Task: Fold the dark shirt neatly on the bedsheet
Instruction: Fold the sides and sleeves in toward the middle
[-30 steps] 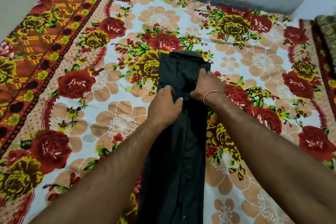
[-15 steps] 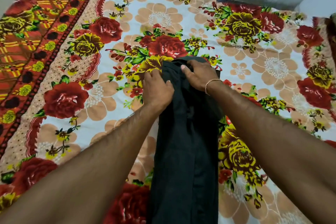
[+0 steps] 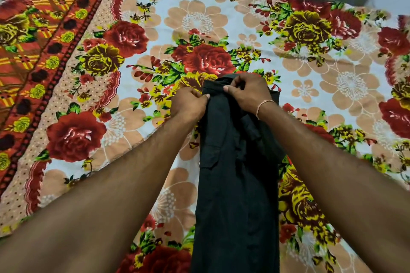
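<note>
Shirt position: the dark shirt [image 3: 237, 173] lay on the floral bedsheet [image 3: 199, 20] as a long narrow strip, running from the bottom edge of the view away from us to its far end just below a red rose print.
Fold state: we judged the sides already turned in lengthwise; the crosswise folds looked not yet made.
Left hand: our left hand [image 3: 188, 104] was closed on the strip's left edge near the far end, thumb and fingertips pinching the cloth.
Right hand: our right hand [image 3: 248, 93] sat over the far end, fingers curled in and gripping a bunched bit of fabric at the top; a thin bracelet [image 3: 264, 105] was on that wrist.
Visible detail: a flapped pocket [image 3: 208, 155] faced up on the left side of the strip.
Handling, our estimate: light, soft woven cloth, limp, no stiffness to hold a crease by itself; likely to slump or skew if lifted from one corner only.
Where to hold: both far corners together, pinched through all layers, so the stacked edges stay aligned.
Risk noted: inner layers could slide apart; the rumpled patch under the right wrist wanted smoothing.
</note>
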